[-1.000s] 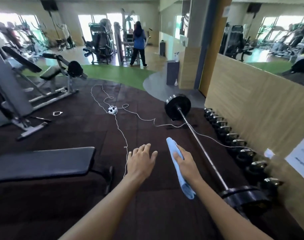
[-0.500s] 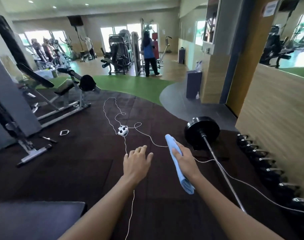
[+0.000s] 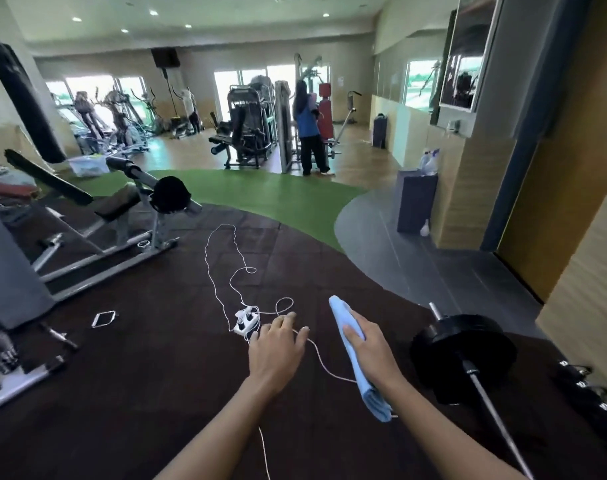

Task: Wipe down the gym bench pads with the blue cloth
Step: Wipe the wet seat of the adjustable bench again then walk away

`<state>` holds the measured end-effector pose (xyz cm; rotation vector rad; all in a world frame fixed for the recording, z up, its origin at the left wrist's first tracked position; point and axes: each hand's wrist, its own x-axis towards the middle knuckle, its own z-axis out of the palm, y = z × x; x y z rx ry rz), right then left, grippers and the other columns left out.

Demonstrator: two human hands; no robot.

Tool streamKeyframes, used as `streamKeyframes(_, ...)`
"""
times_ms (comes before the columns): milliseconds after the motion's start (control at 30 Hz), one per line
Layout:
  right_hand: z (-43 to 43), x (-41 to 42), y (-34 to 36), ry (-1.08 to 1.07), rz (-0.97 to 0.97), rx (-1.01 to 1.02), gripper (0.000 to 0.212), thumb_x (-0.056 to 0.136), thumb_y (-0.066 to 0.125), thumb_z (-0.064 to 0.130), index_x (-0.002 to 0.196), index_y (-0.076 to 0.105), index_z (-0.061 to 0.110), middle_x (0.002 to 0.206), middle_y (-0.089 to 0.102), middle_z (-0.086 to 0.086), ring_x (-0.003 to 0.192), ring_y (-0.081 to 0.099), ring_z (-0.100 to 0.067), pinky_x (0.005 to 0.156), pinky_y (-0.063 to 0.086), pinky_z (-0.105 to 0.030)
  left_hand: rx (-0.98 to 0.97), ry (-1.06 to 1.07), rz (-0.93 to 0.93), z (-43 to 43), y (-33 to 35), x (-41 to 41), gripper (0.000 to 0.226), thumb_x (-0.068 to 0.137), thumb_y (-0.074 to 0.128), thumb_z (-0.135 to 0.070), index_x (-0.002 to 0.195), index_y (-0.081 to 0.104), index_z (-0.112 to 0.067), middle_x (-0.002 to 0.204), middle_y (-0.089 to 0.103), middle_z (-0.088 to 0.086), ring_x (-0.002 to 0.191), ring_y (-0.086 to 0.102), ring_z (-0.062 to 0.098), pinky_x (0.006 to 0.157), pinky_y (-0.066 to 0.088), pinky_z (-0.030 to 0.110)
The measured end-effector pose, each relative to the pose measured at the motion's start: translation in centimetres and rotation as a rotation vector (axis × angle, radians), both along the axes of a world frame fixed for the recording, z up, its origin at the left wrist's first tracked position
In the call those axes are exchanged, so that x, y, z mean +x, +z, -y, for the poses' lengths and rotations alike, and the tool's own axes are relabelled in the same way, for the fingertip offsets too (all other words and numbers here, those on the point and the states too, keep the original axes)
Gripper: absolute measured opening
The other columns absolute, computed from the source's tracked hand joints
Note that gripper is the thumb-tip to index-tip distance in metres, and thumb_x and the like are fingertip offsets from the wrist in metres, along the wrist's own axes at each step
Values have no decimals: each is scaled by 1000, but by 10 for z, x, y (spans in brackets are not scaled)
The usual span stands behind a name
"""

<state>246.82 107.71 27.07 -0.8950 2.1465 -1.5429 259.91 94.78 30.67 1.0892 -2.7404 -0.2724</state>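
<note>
- Nearest to us, our right hand (image 3: 371, 348) grips the folded blue cloth (image 3: 341, 315), fingers curled over its middle. One end sticks out past the fingertips and the other hangs below the wrist.
- Our left hand (image 3: 277, 351) hovers just beside it, palm down, fingers loose and slightly spread, holding nothing.
- Under both hands lies dark rubber flooring (image 3: 149, 375). A white cable (image 3: 212, 271) loops across it to a white power strip (image 3: 246, 322) just ahead of the left fingers.
- To the right a barbell (image 3: 496, 414) lies on the floor, its black plate (image 3: 464, 348) near the cloth, with blurred dumbbells (image 3: 587, 388) beyond by the wooden wall.
- Well apart on the left stands an incline bench (image 3: 118, 202), dark pads on a grey frame, with the cable loops to its right.
- Farther off we see green turf (image 3: 267, 199), a dark cabinet (image 3: 416, 202) bearing spray bottles (image 3: 430, 162), a hanging punching bag (image 3: 25, 102), and a person in a blue top (image 3: 307, 129) at the weight machines (image 3: 250, 123).
</note>
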Motion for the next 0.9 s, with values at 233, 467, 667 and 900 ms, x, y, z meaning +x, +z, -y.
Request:
streamKeyframes(233, 181, -158, 28, -5, -21, -25, 47, 98, 51, 33, 145, 52, 32, 146, 53, 11, 136, 46, -5, 116, 34, -31, 13, 2, 1, 190, 22, -154, 52, 100, 37, -52, 145, 41, -27, 147, 48, -8, 130, 48, 21, 108, 35, 39)
streamKeyframes(467, 348, -338, 18, -26, -35, -22, 56, 91, 46, 44, 146, 50, 35, 146, 54, 9, 137, 46, -9, 117, 35, -37, -19, -11, -17, 360, 15, -342, 54, 99, 38, -52, 145, 42, -25, 146, 50, -5, 128, 50, 23, 107, 37, 41)
streamKeyframes(667, 493, -498, 25, -20, -12, -16, 62, 86, 42, 50, 146, 50, 37, 146, 54, 9, 135, 49, -10, 116, 37, -40, 3, 0, -15, 494, 14, -495, 53, 99, 37, -52, 145, 42, -25, 144, 51, -5, 126, 51, 23, 106, 38, 41)
streamKeyframes(900, 644, -652, 34, -57, -3, 31, 61, 85, 43, 49, 144, 52, 35, 139, 60, 6, 129, 53, -13, 108, 40, -35, 4, -15, -14, 647, 21, -661, 54, 99, 36, -52, 146, 40, -25, 146, 50, -5, 128, 50, 23, 107, 38, 41)
